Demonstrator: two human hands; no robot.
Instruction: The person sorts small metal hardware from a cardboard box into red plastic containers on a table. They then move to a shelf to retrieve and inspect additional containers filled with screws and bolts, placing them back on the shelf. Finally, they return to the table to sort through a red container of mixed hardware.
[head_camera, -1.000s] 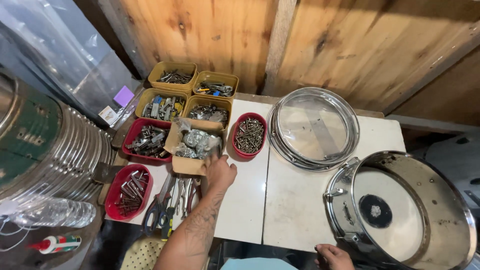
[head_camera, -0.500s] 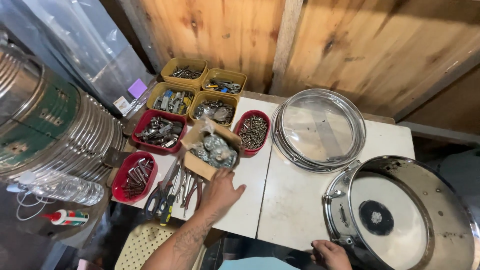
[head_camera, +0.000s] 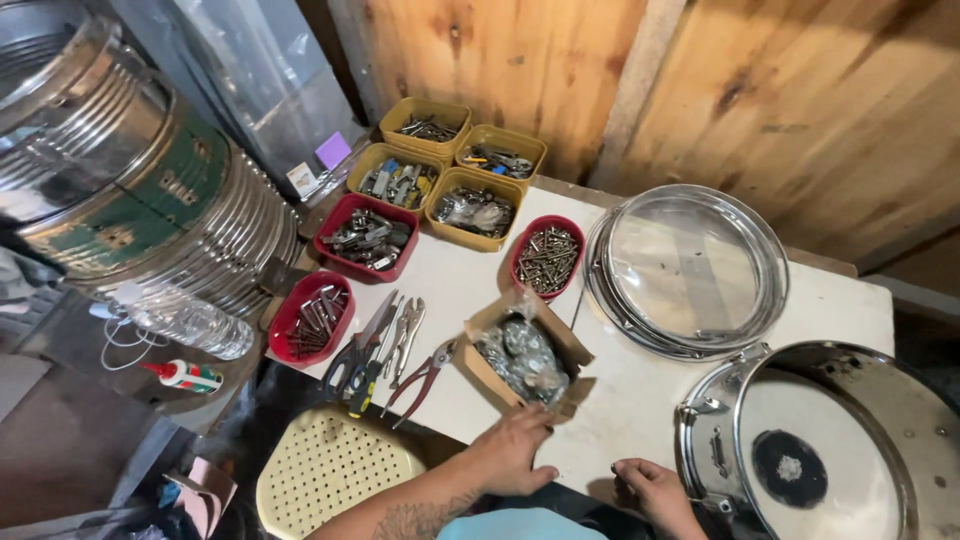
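Observation:
A small cardboard box filled with bagged shiny metal parts sits near the front of the white table. My left hand lies at the box's near corner, fingers curled against its flap. My right hand rests at the table's front edge, fingers curled, with nothing visible in it. It is just left of a steel snare drum shell that lies open side up.
Yellow tubs and red trays of screws and hardware line the back left. Pliers and scissors lie by a red tray. A drum hoop with clear head, stacked metal shells, water bottle, glue bottle and cream stool.
The cardboard box has been slid from among the trays to the table's front, with my left hand drawing back with it. The view has shifted left and down.

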